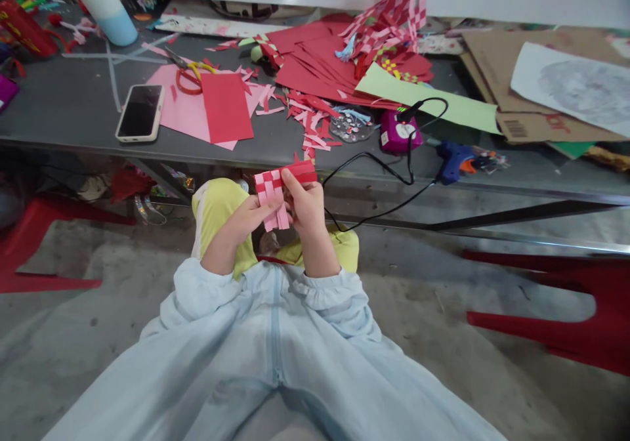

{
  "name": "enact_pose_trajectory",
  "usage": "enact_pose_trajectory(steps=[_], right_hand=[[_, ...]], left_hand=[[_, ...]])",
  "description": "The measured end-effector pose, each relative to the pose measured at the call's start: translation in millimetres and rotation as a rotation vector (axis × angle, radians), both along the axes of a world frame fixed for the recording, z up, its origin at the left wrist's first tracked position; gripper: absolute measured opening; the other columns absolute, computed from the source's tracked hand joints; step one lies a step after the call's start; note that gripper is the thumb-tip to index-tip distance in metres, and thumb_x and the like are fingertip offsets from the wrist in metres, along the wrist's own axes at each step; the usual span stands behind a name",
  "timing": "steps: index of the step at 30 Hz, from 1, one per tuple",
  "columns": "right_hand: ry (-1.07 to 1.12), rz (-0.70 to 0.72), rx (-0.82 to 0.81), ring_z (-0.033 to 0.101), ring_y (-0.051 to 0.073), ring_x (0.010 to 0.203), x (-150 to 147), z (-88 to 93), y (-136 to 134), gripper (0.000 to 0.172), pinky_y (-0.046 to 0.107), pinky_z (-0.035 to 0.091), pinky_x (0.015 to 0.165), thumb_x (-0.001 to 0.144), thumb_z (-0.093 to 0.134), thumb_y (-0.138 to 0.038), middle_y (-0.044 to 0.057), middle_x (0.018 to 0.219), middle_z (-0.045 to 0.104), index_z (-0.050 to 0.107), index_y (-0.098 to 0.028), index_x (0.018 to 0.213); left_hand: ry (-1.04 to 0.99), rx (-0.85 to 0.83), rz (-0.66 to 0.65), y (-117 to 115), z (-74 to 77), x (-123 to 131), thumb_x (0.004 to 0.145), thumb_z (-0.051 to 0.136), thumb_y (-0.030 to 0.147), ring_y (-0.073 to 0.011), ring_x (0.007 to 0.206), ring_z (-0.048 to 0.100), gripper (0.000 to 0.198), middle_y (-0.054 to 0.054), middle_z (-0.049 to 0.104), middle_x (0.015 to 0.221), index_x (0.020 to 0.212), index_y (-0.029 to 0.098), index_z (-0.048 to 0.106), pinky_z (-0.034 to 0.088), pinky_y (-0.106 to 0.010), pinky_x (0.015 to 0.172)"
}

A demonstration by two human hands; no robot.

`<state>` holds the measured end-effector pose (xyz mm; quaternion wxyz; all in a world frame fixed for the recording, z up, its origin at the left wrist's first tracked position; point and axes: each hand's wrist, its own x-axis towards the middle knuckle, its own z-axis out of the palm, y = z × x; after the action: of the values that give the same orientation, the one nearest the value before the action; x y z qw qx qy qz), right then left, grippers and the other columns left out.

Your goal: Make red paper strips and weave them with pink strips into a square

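Observation:
Above my lap, in front of the table edge, I hold a piece of woven paper strips [270, 188] in pink and red, checkered at its upper left. Loose pink strip ends hang down from it, and red ends stick out to the right. My left hand [247, 216] pinches the lower left of the weave. My right hand [306, 199] grips the red strips, its thumb pressed on top; some of its fingers are hidden behind the paper. On the table beyond lie a red paper sheet [227, 107], a pink sheet [180, 116] and scissors [189, 79] with orange and yellow handles.
A phone [140, 113] lies near the table's front edge. Red paper sheets [315, 67], paper scraps [315, 123] and a green strip [428, 96] cover the middle. A purple box [399, 132] and blue glue gun [449, 162] have black cables. Red stools [566, 296] stand beside me.

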<state>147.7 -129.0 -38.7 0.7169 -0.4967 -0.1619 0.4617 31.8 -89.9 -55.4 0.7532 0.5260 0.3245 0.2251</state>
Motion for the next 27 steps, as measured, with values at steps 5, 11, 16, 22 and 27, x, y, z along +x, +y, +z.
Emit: enact_pose_trajectory(steps=[5,11,16,22,27], right_hand=[[-0.046,-0.029,-0.034,0.024,0.002,0.035,6.4,0.4,1.8,0.052,0.022,0.016,0.033,0.057,0.083,-0.057,-0.011,0.043,0.036,0.045,-0.022,0.055],[-0.104,-0.127,0.004,0.027,0.003,0.040,23.5,-3.8,16.9,0.056,0.022,0.021,0.039,0.058,0.081,-0.060,-0.010,0.043,0.036,0.042,-0.021,0.052],[-0.192,-0.076,-0.028,0.027,0.004,0.042,37.1,-5.3,30.3,0.058,0.023,0.020,0.042,0.060,0.078,-0.065,-0.009,0.043,0.035,0.043,-0.020,0.048],[-0.326,0.007,0.004,0.046,0.006,0.055,42.1,4.2,22.1,0.045,0.023,0.035,0.051,0.069,0.073,-0.059,0.000,0.075,0.070,0.077,-0.017,0.086],[-0.462,0.011,-0.014,0.061,0.014,0.072,49.7,-1.0,16.8,0.044,0.027,0.045,0.062,0.078,0.065,-0.054,0.006,0.086,0.076,0.079,-0.016,0.094]], left_hand=[[-0.013,-0.059,-0.063,2.0,-2.7,5.9,0.068,0.079,0.059,-0.0175,0.068,0.070,0.055,-0.010,0.075,0.076,0.090,0.009,0.075,0.053,-0.027,0.066],[-0.011,-0.108,-0.130,4.3,5.5,17.6,0.069,0.079,0.057,-0.0142,0.061,0.068,0.053,-0.011,0.075,0.073,0.089,0.008,0.073,0.053,-0.023,0.060],[-0.003,-0.160,-0.118,8.7,8.0,23.1,0.078,0.075,0.050,-0.0124,0.057,0.068,0.045,-0.011,0.075,0.073,0.094,0.008,0.072,0.052,-0.020,0.056],[0.082,-0.137,0.078,37.7,26.2,28.9,0.092,0.063,0.035,-0.0104,0.053,0.066,0.028,-0.008,0.074,0.069,0.094,0.008,0.071,0.053,-0.019,0.056],[0.090,-0.121,0.106,65.2,46.0,37.2,0.093,0.060,0.027,-0.0091,0.052,0.065,0.021,-0.005,0.071,0.065,0.095,0.009,0.070,0.053,-0.018,0.056]])
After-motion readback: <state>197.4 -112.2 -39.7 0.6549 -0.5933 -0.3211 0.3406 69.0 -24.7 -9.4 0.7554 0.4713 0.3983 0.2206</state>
